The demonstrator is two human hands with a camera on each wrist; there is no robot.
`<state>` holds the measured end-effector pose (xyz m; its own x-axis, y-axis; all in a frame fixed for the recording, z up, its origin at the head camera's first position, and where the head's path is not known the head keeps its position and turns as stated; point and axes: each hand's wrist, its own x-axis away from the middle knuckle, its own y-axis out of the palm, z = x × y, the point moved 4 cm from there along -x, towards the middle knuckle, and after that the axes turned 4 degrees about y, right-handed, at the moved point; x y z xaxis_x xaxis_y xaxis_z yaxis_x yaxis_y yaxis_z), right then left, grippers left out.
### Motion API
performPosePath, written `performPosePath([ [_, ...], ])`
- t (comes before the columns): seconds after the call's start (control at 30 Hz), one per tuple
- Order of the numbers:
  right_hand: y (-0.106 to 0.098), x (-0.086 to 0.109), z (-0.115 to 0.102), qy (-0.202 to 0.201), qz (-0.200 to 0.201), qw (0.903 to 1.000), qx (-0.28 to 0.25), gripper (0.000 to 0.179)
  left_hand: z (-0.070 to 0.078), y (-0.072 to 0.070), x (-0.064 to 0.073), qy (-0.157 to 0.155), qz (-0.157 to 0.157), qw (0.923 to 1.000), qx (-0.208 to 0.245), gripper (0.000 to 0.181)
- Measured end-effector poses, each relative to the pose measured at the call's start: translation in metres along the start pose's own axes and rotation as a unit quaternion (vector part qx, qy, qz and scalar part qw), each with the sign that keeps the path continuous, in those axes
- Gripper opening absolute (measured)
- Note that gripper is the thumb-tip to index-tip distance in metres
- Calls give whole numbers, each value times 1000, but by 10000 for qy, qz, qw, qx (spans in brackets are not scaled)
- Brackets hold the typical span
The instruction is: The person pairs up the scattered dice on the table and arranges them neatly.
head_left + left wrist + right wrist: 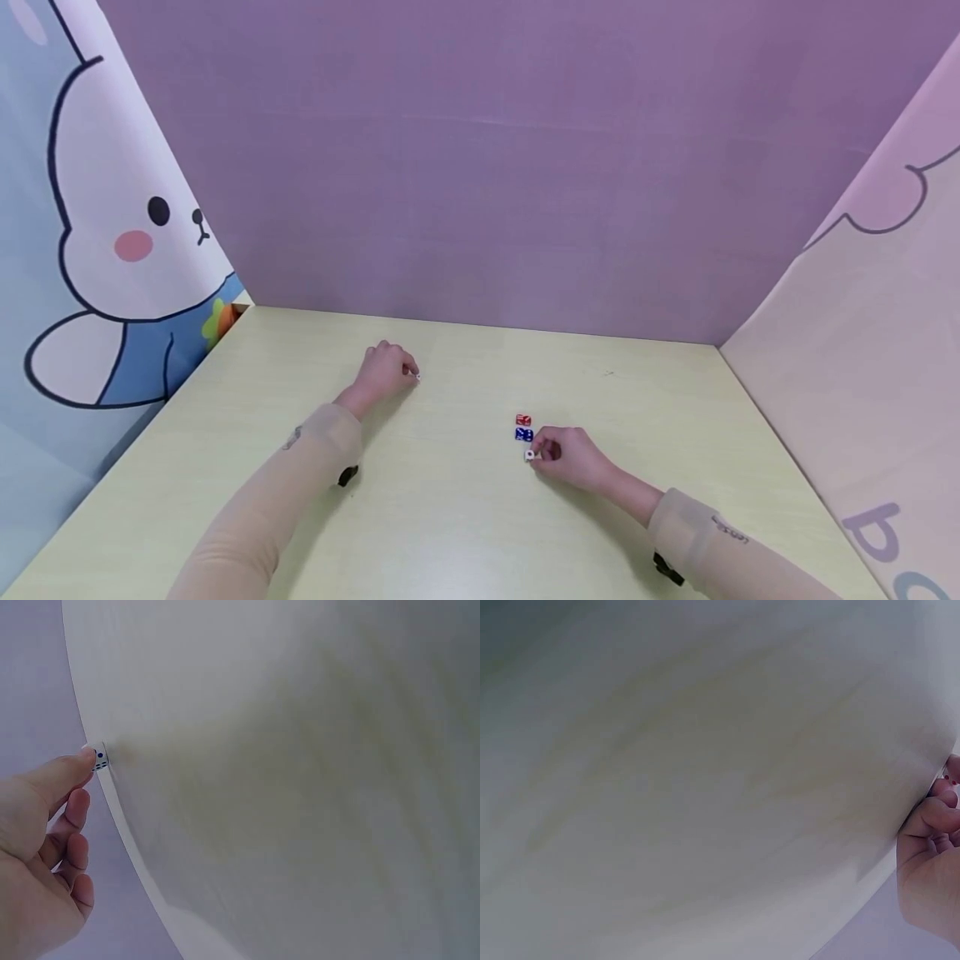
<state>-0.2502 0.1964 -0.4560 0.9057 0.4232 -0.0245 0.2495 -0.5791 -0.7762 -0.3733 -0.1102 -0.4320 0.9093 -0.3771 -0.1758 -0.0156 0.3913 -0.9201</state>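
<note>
Between thumb and fingertips my left hand (385,371) pinches a small white die (417,377), low over the far left-centre of the table. Blue pips show on that die (100,756) in the left wrist view, partly covered by the thumb. My right hand (573,458) pinches another white die (529,455), right of the table's middle. Just beyond it lie blue dice (524,434), and behind those, red dice (523,420); they look like side-by-side pairs. In the right wrist view the right hand (934,851) is cut off at the edge, its die mostly hidden.
The pale wooden table (442,517) ends at a purple backdrop (480,167). A rabbit-print panel (135,183) borders the left side and a pale printed panel (885,333) the right. A small dark mark (608,373) shows on the table's far right.
</note>
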Motion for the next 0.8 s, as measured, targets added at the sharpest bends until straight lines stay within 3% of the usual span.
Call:
performPosePath([
  [0.8, 1, -2, 2, 35, -1, 10000, -85, 12, 60, 24, 20, 468, -296, 9981, 259, 4],
])
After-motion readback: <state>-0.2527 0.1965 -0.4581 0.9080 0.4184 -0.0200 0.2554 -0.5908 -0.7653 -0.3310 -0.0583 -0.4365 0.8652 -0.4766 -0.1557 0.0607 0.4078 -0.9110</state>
